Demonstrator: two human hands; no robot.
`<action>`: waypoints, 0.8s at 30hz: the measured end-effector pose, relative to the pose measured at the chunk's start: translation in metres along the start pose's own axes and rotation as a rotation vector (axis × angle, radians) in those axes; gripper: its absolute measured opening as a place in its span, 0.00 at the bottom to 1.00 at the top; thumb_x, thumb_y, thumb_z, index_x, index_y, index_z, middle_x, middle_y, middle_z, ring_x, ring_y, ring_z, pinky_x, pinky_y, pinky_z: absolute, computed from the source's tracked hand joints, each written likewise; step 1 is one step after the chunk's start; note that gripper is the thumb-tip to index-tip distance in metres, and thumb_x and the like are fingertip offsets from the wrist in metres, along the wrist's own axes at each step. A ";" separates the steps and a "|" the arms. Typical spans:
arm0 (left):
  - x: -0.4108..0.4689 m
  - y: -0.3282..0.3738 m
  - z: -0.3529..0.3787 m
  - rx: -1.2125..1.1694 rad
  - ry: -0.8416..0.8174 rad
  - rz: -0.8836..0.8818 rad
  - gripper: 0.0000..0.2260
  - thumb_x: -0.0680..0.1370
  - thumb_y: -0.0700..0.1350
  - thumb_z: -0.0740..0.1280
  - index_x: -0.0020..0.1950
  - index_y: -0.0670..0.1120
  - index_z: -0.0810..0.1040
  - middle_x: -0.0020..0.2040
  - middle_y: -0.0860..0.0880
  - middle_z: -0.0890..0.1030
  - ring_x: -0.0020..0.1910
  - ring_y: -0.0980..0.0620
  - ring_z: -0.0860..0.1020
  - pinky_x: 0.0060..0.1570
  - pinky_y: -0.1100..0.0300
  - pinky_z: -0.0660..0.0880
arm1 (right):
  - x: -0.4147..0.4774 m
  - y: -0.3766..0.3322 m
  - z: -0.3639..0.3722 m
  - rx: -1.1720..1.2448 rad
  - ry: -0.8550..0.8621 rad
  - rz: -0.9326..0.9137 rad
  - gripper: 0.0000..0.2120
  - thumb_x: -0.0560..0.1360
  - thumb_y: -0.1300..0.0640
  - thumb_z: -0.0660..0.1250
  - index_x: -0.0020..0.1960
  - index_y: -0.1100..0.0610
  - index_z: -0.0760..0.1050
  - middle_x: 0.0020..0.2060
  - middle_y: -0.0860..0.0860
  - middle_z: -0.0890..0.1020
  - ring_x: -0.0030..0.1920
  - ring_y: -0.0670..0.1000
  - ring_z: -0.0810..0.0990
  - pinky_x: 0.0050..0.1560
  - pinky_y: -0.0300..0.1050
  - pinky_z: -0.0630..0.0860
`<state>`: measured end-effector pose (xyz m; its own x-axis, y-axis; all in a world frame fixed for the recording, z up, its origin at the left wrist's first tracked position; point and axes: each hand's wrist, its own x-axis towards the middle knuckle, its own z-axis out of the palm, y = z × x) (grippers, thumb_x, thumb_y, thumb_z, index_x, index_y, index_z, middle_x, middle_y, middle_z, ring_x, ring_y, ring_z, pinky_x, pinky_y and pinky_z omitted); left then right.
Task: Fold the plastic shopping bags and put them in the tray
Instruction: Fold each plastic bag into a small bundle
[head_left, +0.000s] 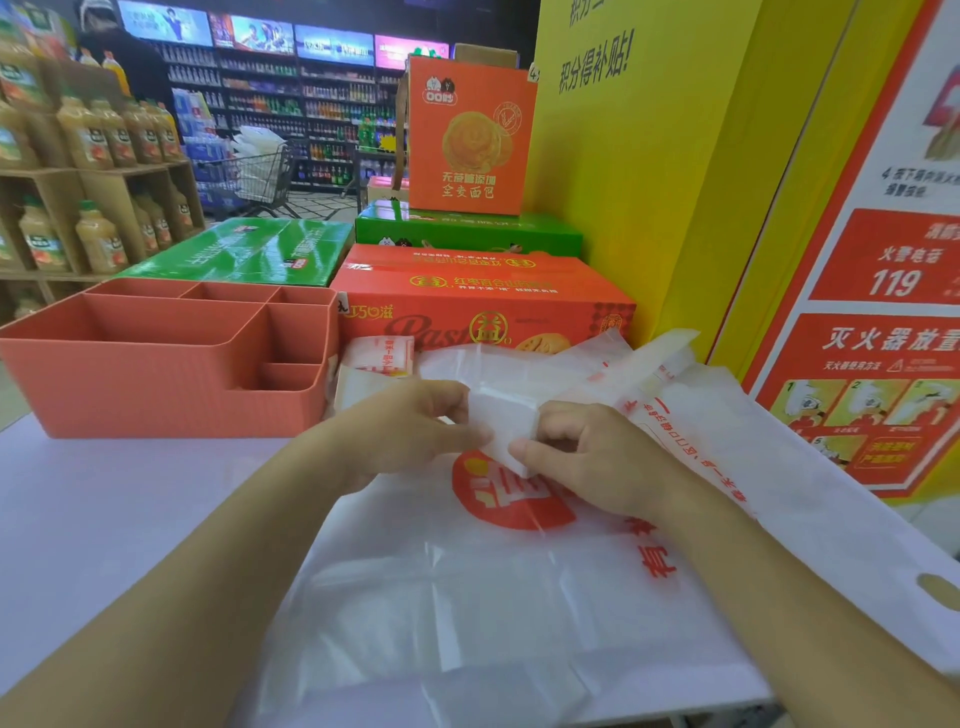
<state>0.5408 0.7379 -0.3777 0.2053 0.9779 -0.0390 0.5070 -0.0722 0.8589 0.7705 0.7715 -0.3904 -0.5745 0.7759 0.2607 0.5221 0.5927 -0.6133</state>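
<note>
Supermarket shelves of bottles far behind, stacked orange and green cartons (483, 301) closer, and in front a smooth white worktop (130, 519). Spread flat on it, toward five o'clock, thin white plastic shopping bags with red print (467, 597), overlapping, not yet folded.

Above them, pinched from both sides, a small folded packet of white plastic bag (501, 421), near its final size by the look, long axis running about from eleven to five o'clock. Left hand (410, 426) at its nine o'clock side, fingers (467, 434) curled and gripping the edge. At its three o'clock side the right hand (587, 457), thumb and fingertips pinching the lower corner.

From the packet, at about ten o'clock and well apart, a salmon-pink plastic tray with several compartments (156, 384), open side up, no bag visible inside. Left hand nearer to the tray, so probably the better one for carrying the packet over.

Just beside the tray's right wall, two small folded white-and-red bag packets (382, 356), outside the tray.

Packet matte, slightly translucent, soft; likely to spring open if released without a firm press.
</note>
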 end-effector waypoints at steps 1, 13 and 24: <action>0.001 -0.002 0.001 0.014 0.017 0.007 0.20 0.68 0.62 0.73 0.50 0.47 0.82 0.50 0.47 0.85 0.52 0.44 0.83 0.60 0.42 0.77 | -0.001 -0.001 -0.001 0.003 -0.015 0.003 0.16 0.79 0.48 0.70 0.38 0.57 0.81 0.37 0.45 0.77 0.38 0.44 0.76 0.42 0.36 0.70; 0.012 -0.007 0.027 0.376 0.093 0.139 0.03 0.80 0.55 0.67 0.48 0.58 0.74 0.38 0.62 0.78 0.34 0.64 0.74 0.36 0.68 0.66 | -0.005 0.004 -0.014 0.074 -0.031 0.177 0.08 0.78 0.52 0.72 0.56 0.49 0.78 0.33 0.42 0.82 0.32 0.38 0.79 0.36 0.31 0.69; 0.014 -0.011 0.039 0.629 0.044 0.208 0.17 0.84 0.51 0.59 0.73 0.54 0.73 0.59 0.50 0.71 0.59 0.49 0.68 0.63 0.54 0.67 | -0.004 0.009 -0.015 -0.285 -0.073 0.171 0.24 0.76 0.43 0.69 0.70 0.38 0.72 0.61 0.37 0.69 0.65 0.44 0.63 0.68 0.48 0.66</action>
<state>0.5708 0.7446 -0.4072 0.3241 0.9373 0.1278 0.8553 -0.3481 0.3838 0.7870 0.7766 -0.3861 -0.5018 0.8577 0.1122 0.7637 0.5002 -0.4082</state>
